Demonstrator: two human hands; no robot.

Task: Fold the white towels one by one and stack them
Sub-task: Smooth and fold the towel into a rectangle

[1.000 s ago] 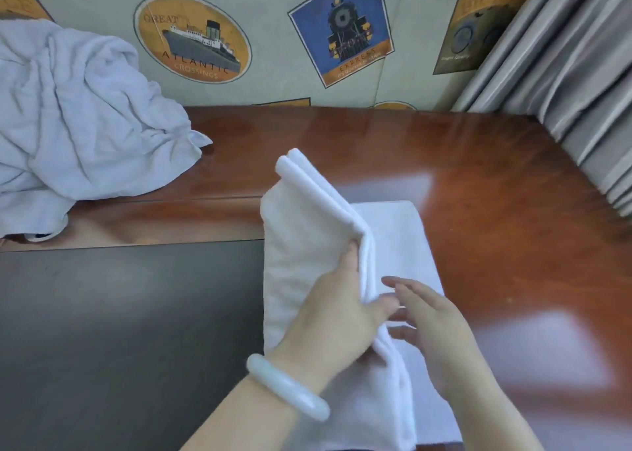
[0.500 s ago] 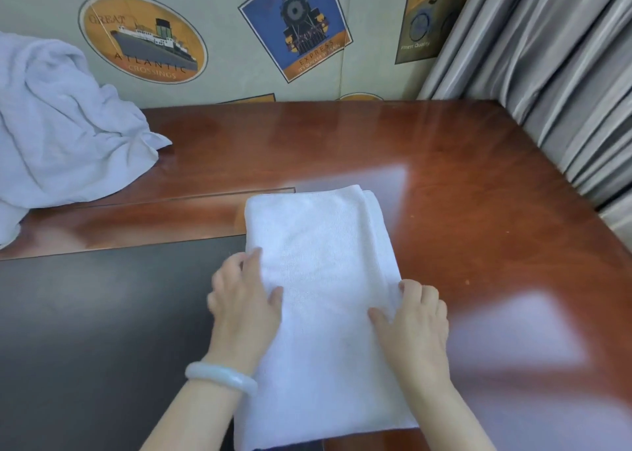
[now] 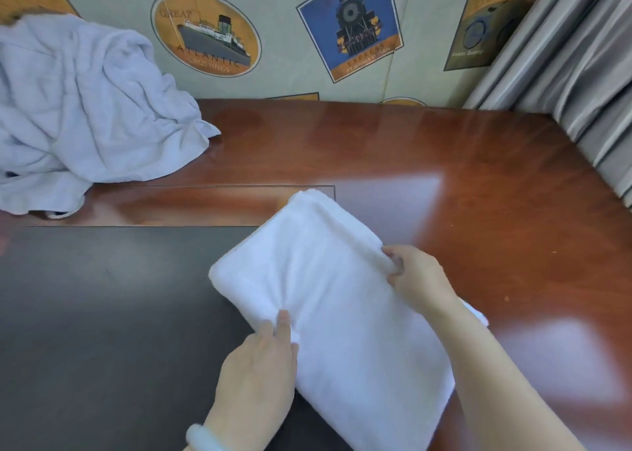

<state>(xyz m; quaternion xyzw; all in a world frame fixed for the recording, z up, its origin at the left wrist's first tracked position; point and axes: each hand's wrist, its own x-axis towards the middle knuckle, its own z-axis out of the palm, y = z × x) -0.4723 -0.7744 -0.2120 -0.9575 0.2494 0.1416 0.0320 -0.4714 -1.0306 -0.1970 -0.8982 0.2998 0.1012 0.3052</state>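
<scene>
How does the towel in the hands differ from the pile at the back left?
The folded towel lies flat and smooth; the pile is crumpled and heaped. The left hand and right hand grip the folded towel; no hand touches the pile. Both are pale cloth on the table.

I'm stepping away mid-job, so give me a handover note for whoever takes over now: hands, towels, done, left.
Left hand pinches the folded towel at its left edge; right hand grips its right edge.
The towel sits askew over the dark mat and wooden table.
Done: this towel is folded.
Left: place it, then fold the crumpled pile at far left. No stack in view.
</scene>
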